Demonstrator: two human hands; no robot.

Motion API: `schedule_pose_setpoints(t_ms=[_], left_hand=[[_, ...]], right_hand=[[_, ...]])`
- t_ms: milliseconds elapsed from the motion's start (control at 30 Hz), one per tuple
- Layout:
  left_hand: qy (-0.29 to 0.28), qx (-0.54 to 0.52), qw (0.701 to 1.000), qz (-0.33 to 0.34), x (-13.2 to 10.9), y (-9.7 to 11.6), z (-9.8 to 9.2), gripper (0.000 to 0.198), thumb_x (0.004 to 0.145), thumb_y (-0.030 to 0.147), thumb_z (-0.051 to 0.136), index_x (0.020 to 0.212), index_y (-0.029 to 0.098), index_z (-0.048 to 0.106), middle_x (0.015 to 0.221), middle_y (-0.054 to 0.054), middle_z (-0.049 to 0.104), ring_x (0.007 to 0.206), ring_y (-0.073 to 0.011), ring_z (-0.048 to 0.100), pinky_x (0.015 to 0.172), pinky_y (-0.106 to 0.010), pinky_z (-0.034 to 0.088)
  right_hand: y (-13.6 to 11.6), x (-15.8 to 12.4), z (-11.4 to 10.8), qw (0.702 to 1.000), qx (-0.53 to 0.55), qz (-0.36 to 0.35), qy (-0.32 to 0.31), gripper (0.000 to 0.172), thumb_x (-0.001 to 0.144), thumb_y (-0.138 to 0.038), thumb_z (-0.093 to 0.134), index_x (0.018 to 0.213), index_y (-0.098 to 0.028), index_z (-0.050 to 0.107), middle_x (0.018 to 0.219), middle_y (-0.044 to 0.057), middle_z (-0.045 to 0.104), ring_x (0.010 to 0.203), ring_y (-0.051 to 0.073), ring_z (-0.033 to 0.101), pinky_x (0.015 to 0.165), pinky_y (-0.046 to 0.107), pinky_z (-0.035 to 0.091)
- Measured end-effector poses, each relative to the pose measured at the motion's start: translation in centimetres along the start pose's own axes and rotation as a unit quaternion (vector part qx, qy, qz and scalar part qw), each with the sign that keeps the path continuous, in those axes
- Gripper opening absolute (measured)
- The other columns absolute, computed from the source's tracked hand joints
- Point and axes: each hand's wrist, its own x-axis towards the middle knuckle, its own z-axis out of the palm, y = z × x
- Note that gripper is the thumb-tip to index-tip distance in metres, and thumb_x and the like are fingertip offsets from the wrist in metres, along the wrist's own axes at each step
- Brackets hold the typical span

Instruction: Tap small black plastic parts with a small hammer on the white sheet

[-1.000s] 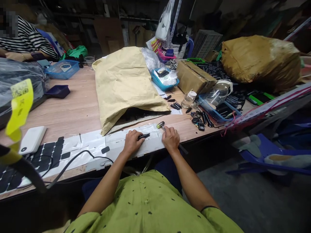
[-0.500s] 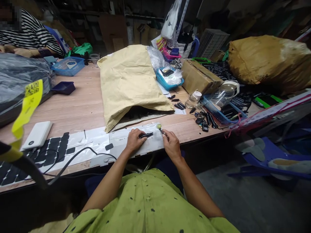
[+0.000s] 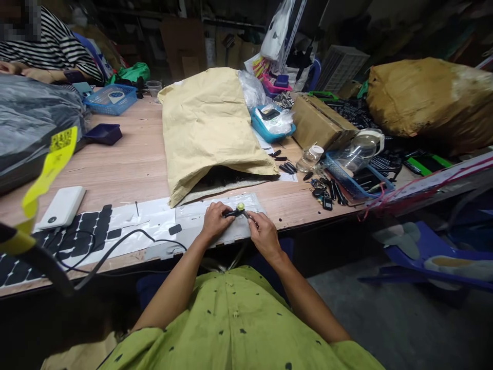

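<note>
At the near edge of the wood-grained surface (image 3: pixel 134 164), the head view shows both hands working close together over a pale board (image 3: pixel 198 215). The left hand (image 3: pixel 215 222) keeps its grip closed, thumb and fingers pinching a slim black piece (image 3: pixel 230 212) that sticks out toward the other hand. The right hand (image 3: pixel 265 235) has its grip closed on the thin handle of a small hammer-like tool (image 3: pixel 241 207); its yellow-green head is over or against the black piece, and whether they touch cannot be told.

The black piece looks light and stiff, probably hard plastic or metal, and its smooth, narrow shape may let it roll or slip. It is best pinched near one end, with the fingertips well back from the hammer head and the board as backing. The tool seems light too, with most of its weight likely in the head, so a hold farther down the handle should give an easy swing, while one closer to the head would steady it. Neither looks fragile.
</note>
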Motion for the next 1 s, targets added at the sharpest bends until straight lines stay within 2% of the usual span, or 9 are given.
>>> schedule_pose_setpoints(t_ms=[200, 333, 500, 700, 867, 1000], left_hand=[[-0.011, 0.008, 1.0, -0.014, 0.0, 0.4, -0.2, 0.009, 0.076, 0.023, 0.073, 0.085, 0.025, 0.074, 0.088, -0.003, 0.07, 0.093, -0.0242, 0.059, 0.087, -0.038, 0.046], [-0.015, -0.001, 1.0, -0.017, 0.0, 0.6, -0.2, 0.011, 0.077, 0.024, 0.072, 0.087, 0.025, 0.075, 0.089, -0.003, 0.07, 0.093, -0.0247, 0.059, 0.087, -0.039, 0.047], [-0.012, -0.008, 1.0, -0.016, 0.0, 0.5, 0.0, 0.013, 0.076, 0.025, 0.072, 0.089, 0.026, 0.076, 0.09, -0.004, 0.07, 0.095, -0.026, 0.058, 0.089, -0.041, 0.047], [-0.029, -0.01, 0.999, -0.017, -0.1, 0.3, -0.2, 0.015, 0.084, 0.03, 0.067, 0.095, 0.026, 0.078, 0.089, -0.004, 0.069, 0.094, -0.0254, 0.057, 0.087, -0.04, 0.046], [-0.035, -0.016, 0.999, 0.002, -0.3, -0.1, -0.4, 0.023, 0.093, 0.033, 0.056, 0.095, 0.025, 0.078, 0.092, -0.005, 0.069, 0.094, -0.024, 0.056, 0.09, -0.04, 0.044], [-0.045, -0.012, 0.999, 0.007, -0.2, -0.1, -0.6, 0.027, 0.094, 0.036, 0.054, 0.093, 0.025, 0.079, 0.09, -0.005, 0.068, 0.093, -0.0243, 0.056, 0.088, -0.04, 0.044]], right_hand=[[-1.2, -0.1, 0.5, 0.999, -0.006, -0.019, -0.031, 0.036, 0.094, -0.019, 0.048, 0.118, -0.023, 0.074, 0.101, 0.008, 0.074, 0.096, 0.021, 0.069, 0.088, 0.03, 0.056], [-0.5, -0.1, 0.9, 0.998, -0.034, -0.011, -0.046, 0.035, 0.092, -0.018, 0.05, 0.115, -0.025, 0.075, 0.097, 0.006, 0.073, 0.09, 0.02, 0.068, 0.084, 0.029, 0.055], [2.3, 1.7, -0.1, 0.995, -0.103, 0.014, 0.012, 0.035, 0.093, -0.019, 0.049, 0.115, -0.026, 0.075, 0.099, 0.007, 0.072, 0.091, 0.021, 0.065, 0.083, 0.031, 0.053], [6.6, 3.4, -0.7, 0.967, -0.242, 0.042, 0.07, 0.033, 0.088, -0.014, 0.053, 0.11, -0.023, 0.076, 0.089, 0.008, 0.065, 0.084, 0.022, 0.054, 0.072, 0.031, 0.04], [7.2, 2.9, 0.2, 0.951, -0.292, 0.044, 0.093, 0.033, 0.089, -0.014, 0.052, 0.113, -0.022, 0.073, 0.092, 0.009, 0.062, 0.087, 0.023, 0.05, 0.072, 0.032, 0.035], [6.8, 2.9, 0.5, 0.949, -0.298, 0.041, 0.096, 0.032, 0.09, -0.015, 0.051, 0.114, -0.022, 0.072, 0.093, 0.009, 0.061, 0.089, 0.024, 0.049, 0.072, 0.033, 0.034]])
